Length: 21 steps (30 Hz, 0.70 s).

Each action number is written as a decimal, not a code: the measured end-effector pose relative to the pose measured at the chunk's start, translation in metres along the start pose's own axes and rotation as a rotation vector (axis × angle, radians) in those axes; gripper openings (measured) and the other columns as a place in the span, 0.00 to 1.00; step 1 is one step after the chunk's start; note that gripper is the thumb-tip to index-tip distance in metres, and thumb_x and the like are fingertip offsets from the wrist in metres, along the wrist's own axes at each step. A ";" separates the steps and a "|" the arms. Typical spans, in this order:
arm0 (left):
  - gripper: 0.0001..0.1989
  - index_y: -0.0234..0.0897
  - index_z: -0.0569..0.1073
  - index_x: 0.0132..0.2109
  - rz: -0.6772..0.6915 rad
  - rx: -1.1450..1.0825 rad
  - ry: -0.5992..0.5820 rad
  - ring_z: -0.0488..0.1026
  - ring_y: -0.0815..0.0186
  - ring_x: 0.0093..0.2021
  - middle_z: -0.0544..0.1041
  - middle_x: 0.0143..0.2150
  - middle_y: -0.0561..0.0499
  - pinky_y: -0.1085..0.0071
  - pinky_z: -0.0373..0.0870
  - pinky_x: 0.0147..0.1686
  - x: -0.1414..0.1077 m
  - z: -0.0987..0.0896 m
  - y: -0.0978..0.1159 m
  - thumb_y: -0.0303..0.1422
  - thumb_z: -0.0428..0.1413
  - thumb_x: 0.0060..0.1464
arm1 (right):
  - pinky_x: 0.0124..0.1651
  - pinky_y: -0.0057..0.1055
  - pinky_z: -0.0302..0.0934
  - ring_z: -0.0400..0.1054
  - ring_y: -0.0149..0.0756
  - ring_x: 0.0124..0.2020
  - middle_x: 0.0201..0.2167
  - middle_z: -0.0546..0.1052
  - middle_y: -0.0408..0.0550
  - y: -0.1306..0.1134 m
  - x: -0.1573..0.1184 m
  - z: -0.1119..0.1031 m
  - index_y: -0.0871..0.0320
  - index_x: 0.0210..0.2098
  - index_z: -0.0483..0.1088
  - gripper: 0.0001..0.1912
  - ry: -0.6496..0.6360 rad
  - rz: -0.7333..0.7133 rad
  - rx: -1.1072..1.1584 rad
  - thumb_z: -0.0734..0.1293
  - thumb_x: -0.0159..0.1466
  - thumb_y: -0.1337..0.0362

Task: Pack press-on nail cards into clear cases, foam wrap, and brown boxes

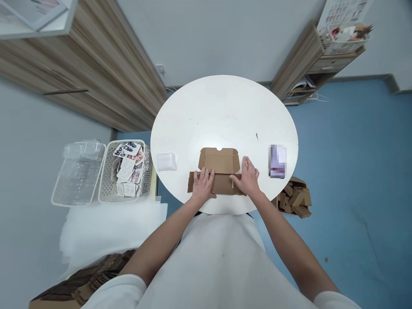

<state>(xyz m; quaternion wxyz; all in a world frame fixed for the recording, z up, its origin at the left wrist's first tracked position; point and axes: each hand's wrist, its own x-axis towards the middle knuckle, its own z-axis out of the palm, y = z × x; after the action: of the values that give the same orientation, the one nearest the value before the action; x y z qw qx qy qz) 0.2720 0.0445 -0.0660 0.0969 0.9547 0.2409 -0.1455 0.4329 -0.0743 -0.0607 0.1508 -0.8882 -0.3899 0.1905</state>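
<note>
At far left, beside the worktop [225, 107]: clear trays [80, 171], then a white basket [147, 176] heaped with cards [131, 148]. The cards rise near the rim; a knock from an elbow could spill some.

Near the worktop's left edge: one white packet [166, 162], lying flat. It seems light; a sweep of the left forearm could push it off.

Left hand [202, 188]: open, fingers spread over the box's near part, thumb toward its near edge, nothing gripped. Uneven pressure here could bend the board off its crease.

Between and beneath the hands, near the worktop's front edge: one brown box [222, 163], opened out, its notched, tabbed flap lying away from the body. Tabs could buckle or tear if forced while misaligned. The board could also skid on the smooth surface, should one hand press harder than the other.

Right hand [248, 178]: open, fingers close together, thumb held apart over the box's right end; whether it pinches any edge, cannot tell. A fingertip caught under a fold could skew it.

Near the worktop's right edge: one purple item [277, 162], blurred; a wide elbow could nudge it over.

Beyond, lower right: cardboard pieces [298, 198], loosely piled.
</note>
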 end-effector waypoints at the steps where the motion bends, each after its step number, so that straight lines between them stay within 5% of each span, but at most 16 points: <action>1: 0.55 0.34 0.47 0.64 0.006 0.001 0.006 0.40 0.46 0.64 0.55 0.61 0.34 0.48 0.30 0.58 -0.001 0.001 0.000 0.45 0.64 0.31 | 0.57 0.51 0.36 0.36 0.53 0.63 0.64 0.42 0.60 -0.003 -0.008 0.002 0.61 0.63 0.34 0.48 -0.030 -0.092 -0.060 0.61 0.54 0.46; 4: 0.56 0.33 0.47 0.63 0.031 -0.016 0.026 0.40 0.45 0.64 0.55 0.61 0.34 0.48 0.31 0.58 -0.006 0.002 0.002 0.45 0.64 0.30 | 0.60 0.49 0.31 0.31 0.50 0.64 0.65 0.40 0.57 -0.010 -0.027 0.014 0.60 0.63 0.32 0.56 -0.209 -0.321 -0.202 0.67 0.47 0.46; 7: 0.56 0.36 0.46 0.64 0.036 -0.039 0.058 0.37 0.45 0.64 0.51 0.63 0.36 0.48 0.31 0.58 -0.017 0.006 0.000 0.45 0.64 0.29 | 0.60 0.50 0.30 0.33 0.49 0.64 0.64 0.42 0.58 -0.013 -0.039 0.028 0.60 0.63 0.32 0.57 -0.254 -0.314 -0.303 0.70 0.46 0.52; 12: 0.56 0.32 0.38 0.64 -0.332 -0.154 0.164 0.39 0.44 0.64 0.43 0.65 0.32 0.44 0.42 0.55 -0.053 0.032 -0.030 0.44 0.62 0.35 | 0.60 0.51 0.32 0.32 0.48 0.65 0.65 0.41 0.57 -0.012 -0.045 0.039 0.60 0.63 0.30 0.54 -0.256 -0.279 -0.355 0.68 0.49 0.54; 16: 0.42 0.30 0.41 0.63 -0.402 -0.360 0.236 0.56 0.50 0.58 0.58 0.59 0.34 0.55 0.57 0.51 -0.075 0.055 -0.058 0.39 0.54 0.48 | 0.59 0.49 0.36 0.29 0.46 0.65 0.65 0.38 0.56 -0.012 -0.046 0.039 0.60 0.63 0.28 0.55 -0.270 -0.255 -0.362 0.67 0.50 0.53; 21: 0.28 0.31 0.56 0.58 -0.374 -0.590 0.289 0.66 0.55 0.50 0.70 0.49 0.40 0.61 0.63 0.47 -0.066 0.060 -0.062 0.34 0.52 0.51 | 0.59 0.43 0.42 0.29 0.43 0.65 0.65 0.38 0.53 -0.015 -0.049 0.045 0.61 0.63 0.29 0.53 -0.275 -0.270 -0.335 0.66 0.51 0.52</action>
<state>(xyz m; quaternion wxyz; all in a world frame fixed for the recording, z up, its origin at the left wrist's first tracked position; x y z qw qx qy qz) 0.1726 0.0543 -0.1082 0.3045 0.8358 0.4540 0.0511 0.3724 -0.0954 -0.0829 -0.0286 -0.8065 -0.5479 0.2203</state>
